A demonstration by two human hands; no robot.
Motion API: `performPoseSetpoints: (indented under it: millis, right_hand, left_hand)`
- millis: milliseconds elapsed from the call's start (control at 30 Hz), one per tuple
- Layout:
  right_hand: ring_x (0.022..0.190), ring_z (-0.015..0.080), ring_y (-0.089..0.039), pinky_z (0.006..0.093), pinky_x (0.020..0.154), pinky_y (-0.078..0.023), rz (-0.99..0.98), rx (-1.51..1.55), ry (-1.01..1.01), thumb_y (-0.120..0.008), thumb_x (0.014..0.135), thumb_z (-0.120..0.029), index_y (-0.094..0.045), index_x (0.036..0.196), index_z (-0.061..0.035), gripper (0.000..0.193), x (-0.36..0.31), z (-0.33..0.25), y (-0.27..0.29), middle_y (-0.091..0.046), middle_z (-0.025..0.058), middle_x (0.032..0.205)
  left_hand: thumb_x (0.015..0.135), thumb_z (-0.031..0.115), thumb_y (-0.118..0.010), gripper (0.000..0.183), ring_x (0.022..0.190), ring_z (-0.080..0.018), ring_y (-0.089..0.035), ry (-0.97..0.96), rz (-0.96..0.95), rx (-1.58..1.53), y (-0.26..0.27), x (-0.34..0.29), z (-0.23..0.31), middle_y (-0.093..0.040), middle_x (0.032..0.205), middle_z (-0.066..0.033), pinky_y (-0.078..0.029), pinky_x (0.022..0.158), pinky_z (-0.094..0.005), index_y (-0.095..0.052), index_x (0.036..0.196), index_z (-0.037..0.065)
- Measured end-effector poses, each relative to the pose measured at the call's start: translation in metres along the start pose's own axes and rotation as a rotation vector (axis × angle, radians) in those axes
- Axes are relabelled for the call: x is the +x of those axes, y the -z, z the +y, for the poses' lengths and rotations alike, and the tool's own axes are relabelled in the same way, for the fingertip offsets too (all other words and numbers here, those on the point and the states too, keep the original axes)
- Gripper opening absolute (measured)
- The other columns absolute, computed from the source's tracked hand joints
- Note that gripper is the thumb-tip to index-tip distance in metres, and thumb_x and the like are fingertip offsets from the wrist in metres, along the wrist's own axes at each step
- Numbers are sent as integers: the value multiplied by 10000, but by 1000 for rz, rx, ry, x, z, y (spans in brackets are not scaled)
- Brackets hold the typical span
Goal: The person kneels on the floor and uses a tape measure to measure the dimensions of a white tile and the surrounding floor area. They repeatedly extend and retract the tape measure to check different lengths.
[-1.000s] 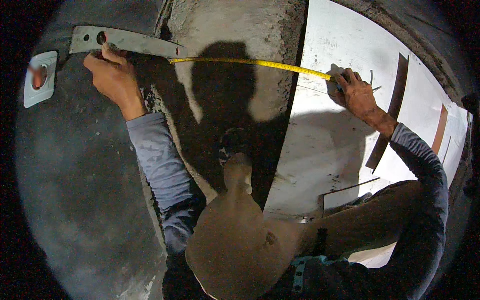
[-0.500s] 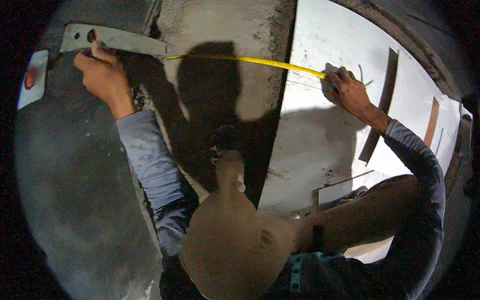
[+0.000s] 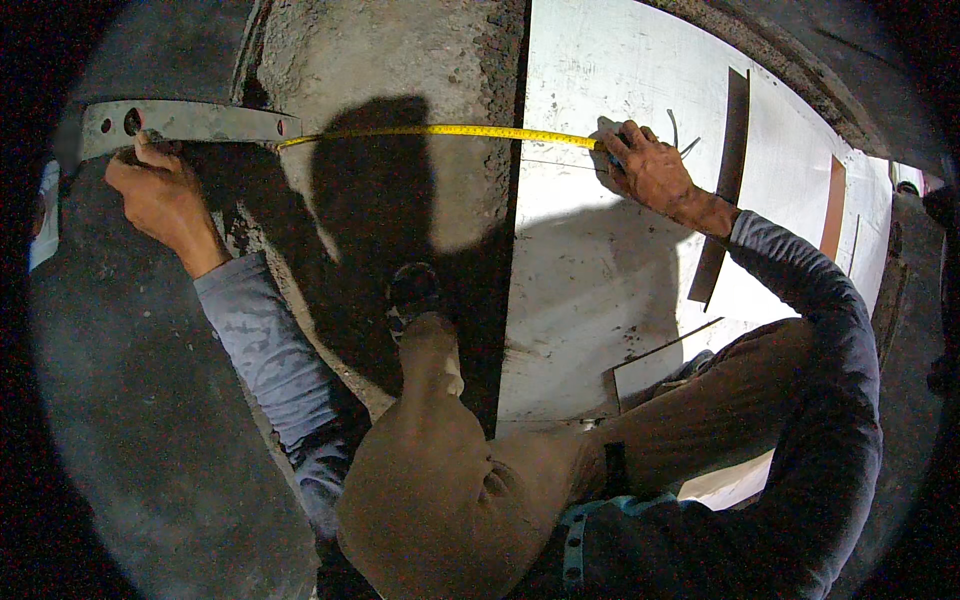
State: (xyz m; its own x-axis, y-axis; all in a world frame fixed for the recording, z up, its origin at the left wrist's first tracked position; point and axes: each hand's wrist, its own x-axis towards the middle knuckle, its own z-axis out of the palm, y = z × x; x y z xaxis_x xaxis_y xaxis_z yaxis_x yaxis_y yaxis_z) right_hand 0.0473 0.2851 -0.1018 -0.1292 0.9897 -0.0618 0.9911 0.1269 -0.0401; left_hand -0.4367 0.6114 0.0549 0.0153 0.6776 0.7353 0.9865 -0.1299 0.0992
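Note:
A grey spirit level with round holes lies across the dark ground toward the concrete strip at the far left. My left hand is closed on its near edge, one fingertip raised against its face beside a hole. From the level's right end a yellow tape blade runs right, over the concrete, to the white board. My right hand is wrapped around the tape measure's case on that board; the fingers hide most of the case. The blade looks nearly straight.
The white board carries a dark strip and a brown strip. A rough concrete strip runs between board and dark ground. My shoe rests in shadow. A white object sits at the left rim.
The whole view has shifted, so the level, tape and board sit further left in the picture. Both hands keep their places along the level and tape; the left fingers have drawn in slightly.

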Motion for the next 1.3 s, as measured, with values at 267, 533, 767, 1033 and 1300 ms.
performPoseSetpoints:
  millis: [267,533,767,1033,1300]
  right_hand:
    - [1018,337,-674,438,663,-653,-41,13,-15,-742,905,-269,-533,1439,-125,592,-3,-5,2,-575,162,1215]
    - [1048,320,-668,434,743,-652,-105,14,-42,-727,930,-251,-563,1403,-102,523,-4,-13,12,-569,163,1222]
    - [988,322,-682,438,639,-653,-34,-16,-17,-702,933,-253,-600,1337,-109,441,-4,-15,11,-583,145,1128]
    - [1013,318,-674,424,650,-653,-24,-4,5,-712,929,-269,-572,1378,-98,500,-6,-10,6,-576,146,1158]
    - [1041,323,-667,439,677,-652,-46,0,0,-705,936,-272,-554,1409,-102,524,-6,-10,5,-573,157,1195]
  left_hand:
    - [1055,340,-630,344,777,-507,-711,-63,76,-18,2,-1,5,-737,871,-264,-549,647,-583,-587,1136,8]
    - [1058,344,-623,350,782,-504,-712,-82,85,-4,3,1,3,-737,873,-261,-558,660,-580,-586,1155,9]
    - [1060,350,-616,346,790,-502,-716,-51,70,-9,3,0,5,-740,894,-261,-561,667,-580,-592,1146,15]
    - [1061,334,-619,332,780,-486,-721,-86,78,-19,2,0,4,-740,883,-257,-562,649,-564,-597,1118,8]
    - [1062,325,-623,316,779,-480,-724,-53,67,-16,2,-1,5,-740,866,-256,-562,650,-558,-593,1122,17]
